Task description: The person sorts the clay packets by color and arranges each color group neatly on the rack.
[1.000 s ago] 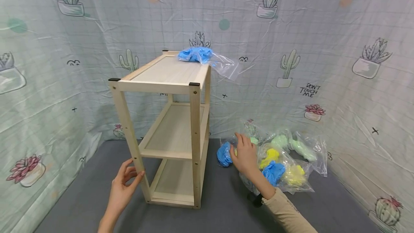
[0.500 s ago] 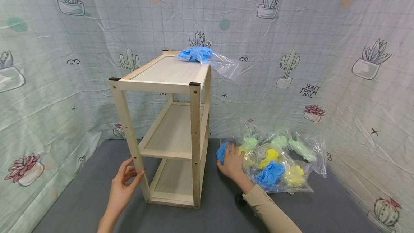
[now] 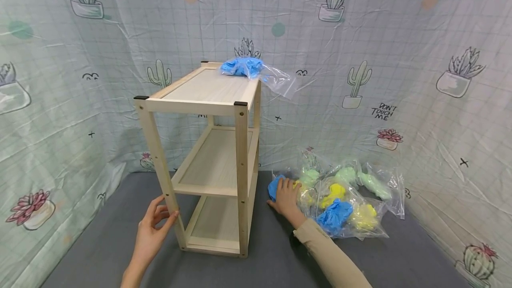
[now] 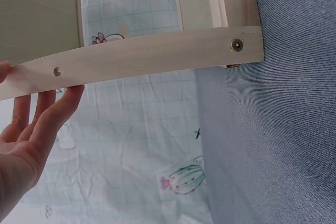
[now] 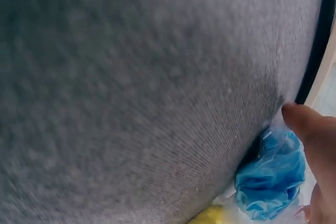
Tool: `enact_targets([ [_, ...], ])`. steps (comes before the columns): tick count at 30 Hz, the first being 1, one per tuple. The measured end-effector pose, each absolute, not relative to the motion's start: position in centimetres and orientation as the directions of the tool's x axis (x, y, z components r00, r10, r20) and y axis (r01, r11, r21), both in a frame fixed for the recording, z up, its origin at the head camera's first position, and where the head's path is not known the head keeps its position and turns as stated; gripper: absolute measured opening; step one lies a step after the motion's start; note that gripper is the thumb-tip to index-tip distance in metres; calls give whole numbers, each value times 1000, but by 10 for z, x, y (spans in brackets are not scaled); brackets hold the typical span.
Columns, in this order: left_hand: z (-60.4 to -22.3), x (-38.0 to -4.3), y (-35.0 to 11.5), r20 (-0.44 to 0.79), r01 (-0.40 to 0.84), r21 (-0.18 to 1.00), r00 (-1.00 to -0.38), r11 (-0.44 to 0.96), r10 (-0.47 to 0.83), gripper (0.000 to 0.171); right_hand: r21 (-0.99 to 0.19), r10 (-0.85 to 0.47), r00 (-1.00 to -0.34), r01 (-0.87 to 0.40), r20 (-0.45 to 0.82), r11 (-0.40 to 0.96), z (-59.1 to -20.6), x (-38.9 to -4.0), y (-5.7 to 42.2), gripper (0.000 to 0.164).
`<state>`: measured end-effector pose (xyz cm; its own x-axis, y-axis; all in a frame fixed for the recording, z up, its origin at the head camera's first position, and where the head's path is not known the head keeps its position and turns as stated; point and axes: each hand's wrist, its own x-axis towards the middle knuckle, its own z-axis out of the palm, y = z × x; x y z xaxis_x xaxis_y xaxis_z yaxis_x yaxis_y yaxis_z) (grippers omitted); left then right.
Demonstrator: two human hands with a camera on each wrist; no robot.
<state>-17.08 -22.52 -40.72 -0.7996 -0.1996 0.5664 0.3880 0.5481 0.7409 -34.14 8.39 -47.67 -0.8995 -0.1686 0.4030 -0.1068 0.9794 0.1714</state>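
Note:
My left hand [image 3: 151, 230] holds the front left post of a pale wooden three-tier shelf [image 3: 212, 109], thumb on one side and fingers on the other; the left wrist view shows the fingers [image 4: 50, 114] against the post [image 4: 142, 55]. On the right, my right hand [image 3: 286, 199] lies over a clear bag with crumpled blue contents [image 3: 275, 186] on the grey surface. The right wrist view has that blue bag [image 5: 270, 177] between thumb and fingers, which are mostly cut off. Another clear zip bag of blue stuff [image 3: 242, 66] rests on the shelf's top board, its end overhanging.
Beside the right hand lies a heap of clear bags with yellow [image 3: 333, 195], pale green [image 3: 346, 174] and blue [image 3: 336, 215] contents. A cactus-print curtain [image 3: 320, 92] surrounds the grey cloth surface [image 3: 264, 252]. The shelf's lower boards [image 3: 216, 159] bear nothing visible.
My right hand has come down and left onto the blue bag, then shifted only slightly. The left hand and the shelf have stayed put.

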Motion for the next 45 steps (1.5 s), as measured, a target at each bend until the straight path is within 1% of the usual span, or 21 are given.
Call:
enact_targets([
  [2,-408,-171,-225,567,389,740,-799,548,-199,44,195,-172,-901,-100,398,976,-477,-343,84,90],
  [5,-408,-170,-224,572,393,737,-796,550,-197,44,195,-187,-908,-120,375,973,-476,-345,86,87],
  [7,-408,-170,-224,576,398,735,-794,550,-196,44,190,-206,-910,-145,359,971,-475,-345,88,87],
  [10,-409,-169,-224,580,400,732,-791,551,-197,44,218,-240,-901,-168,362,961,-474,-345,91,91],
  [14,-409,-170,-225,579,395,731,-790,557,-199,44,252,-267,-874,-174,407,952,-473,-347,96,96],
  [17,-409,-171,-225,579,392,730,-790,560,-202,45,231,-278,-863,-194,422,954,-472,-348,98,92],
  [22,-409,-173,-225,588,403,727,-784,556,-199,45,181,-295,-882,-244,368,953,-467,-351,99,81],
  [26,-409,-174,-226,592,408,725,-781,555,-199,45,151,-297,-904,-262,307,953,-465,-351,100,85],
  [29,-408,-173,-226,590,407,724,-783,557,-196,45,140,-301,-904,-270,302,952,-465,-350,101,87],
  [39,-406,-170,-226,579,393,725,-793,566,-190,45,144,-364,-849,-334,384,932,-463,-346,109,81],
  [45,-407,-171,-226,587,401,718,-788,568,-186,45,161,-411,-768,-384,491,909,-455,-339,115,77],
])
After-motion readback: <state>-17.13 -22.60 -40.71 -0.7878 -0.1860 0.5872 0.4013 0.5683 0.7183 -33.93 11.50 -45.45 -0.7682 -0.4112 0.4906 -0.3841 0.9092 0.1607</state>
